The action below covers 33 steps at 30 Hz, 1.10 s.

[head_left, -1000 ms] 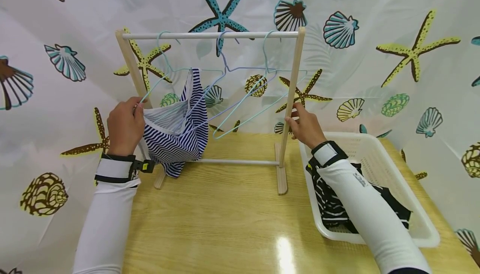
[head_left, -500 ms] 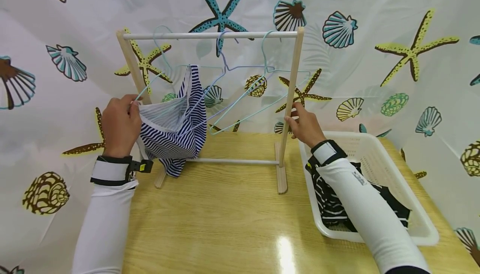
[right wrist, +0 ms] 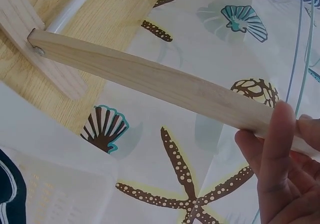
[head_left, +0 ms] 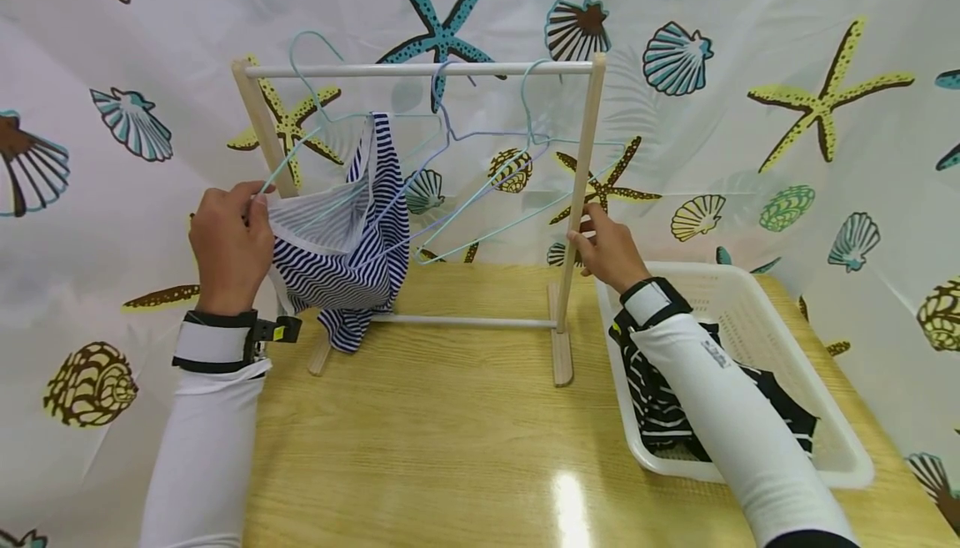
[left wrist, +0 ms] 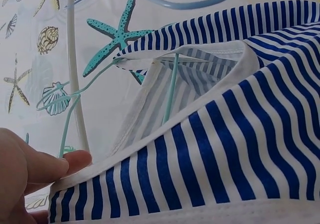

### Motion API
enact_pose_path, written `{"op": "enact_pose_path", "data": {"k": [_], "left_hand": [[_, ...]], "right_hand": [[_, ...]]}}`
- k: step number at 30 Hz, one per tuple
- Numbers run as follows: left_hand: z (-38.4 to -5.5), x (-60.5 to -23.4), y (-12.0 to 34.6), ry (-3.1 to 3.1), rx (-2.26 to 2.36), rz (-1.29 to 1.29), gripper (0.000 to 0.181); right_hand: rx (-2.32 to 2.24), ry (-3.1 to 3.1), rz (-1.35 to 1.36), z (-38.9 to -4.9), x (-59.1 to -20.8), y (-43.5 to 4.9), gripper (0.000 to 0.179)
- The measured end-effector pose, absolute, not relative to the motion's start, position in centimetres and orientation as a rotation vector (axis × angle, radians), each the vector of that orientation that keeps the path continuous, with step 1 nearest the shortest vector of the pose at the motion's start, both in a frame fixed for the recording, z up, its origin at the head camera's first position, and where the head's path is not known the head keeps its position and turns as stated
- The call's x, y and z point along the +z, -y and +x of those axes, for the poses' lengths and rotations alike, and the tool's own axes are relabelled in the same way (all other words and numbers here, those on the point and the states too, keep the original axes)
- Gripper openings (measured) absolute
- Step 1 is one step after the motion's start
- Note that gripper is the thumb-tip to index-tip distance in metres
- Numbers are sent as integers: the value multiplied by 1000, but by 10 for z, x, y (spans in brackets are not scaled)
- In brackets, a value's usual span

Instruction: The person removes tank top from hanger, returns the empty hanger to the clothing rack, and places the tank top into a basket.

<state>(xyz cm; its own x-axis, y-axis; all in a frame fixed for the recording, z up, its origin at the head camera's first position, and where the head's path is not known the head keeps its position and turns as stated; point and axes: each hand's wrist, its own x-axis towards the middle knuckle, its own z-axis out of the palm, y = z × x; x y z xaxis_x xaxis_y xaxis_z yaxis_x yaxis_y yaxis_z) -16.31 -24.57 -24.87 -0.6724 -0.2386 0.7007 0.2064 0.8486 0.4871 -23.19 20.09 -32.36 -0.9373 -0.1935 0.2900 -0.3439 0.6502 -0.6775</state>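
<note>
My left hand (head_left: 231,248) pinches the left shoulder end of a light green hanger (head_left: 291,156), together with the edge of a navy-and-white striped top (head_left: 341,273). In the left wrist view, thumb and finger meet at the top's white neckline (left wrist: 120,159), the hanger (left wrist: 65,129) running up from them. One strap sits over the hanger's far end; the left side of the top sags. The hanger's hook (head_left: 292,56) rises above the rack's white top rail (head_left: 405,70). My right hand (head_left: 611,249) holds the rack's right wooden post (head_left: 585,173) between thumb and fingers.
A lilac hanger (head_left: 448,127) and another green hanger (head_left: 528,114) hang bare on the rail. On the right, a white basket (head_left: 750,281) holds black-and-white clothing (head_left: 663,406) under my right forearm. The wooden table (head_left: 420,448) meets a shell-patterned curtain (head_left: 810,223) behind.
My left hand has moved left and slightly up with the hanger and striped top, and the hook has risen higher over the rail. My right hand stays on the post.
</note>
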Motion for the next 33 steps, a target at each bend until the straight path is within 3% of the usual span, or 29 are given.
{"op": "enact_pose_path", "data": {"k": [18,33], "left_hand": [[-136,-244,268,2105,-635,92,30],[-100,-219,273,2010,-594,108,30]], "right_hand": [[1212,2686,394,-235,-325,-201,38],[1225,2685,411,-235,-323,-200,37]]}}
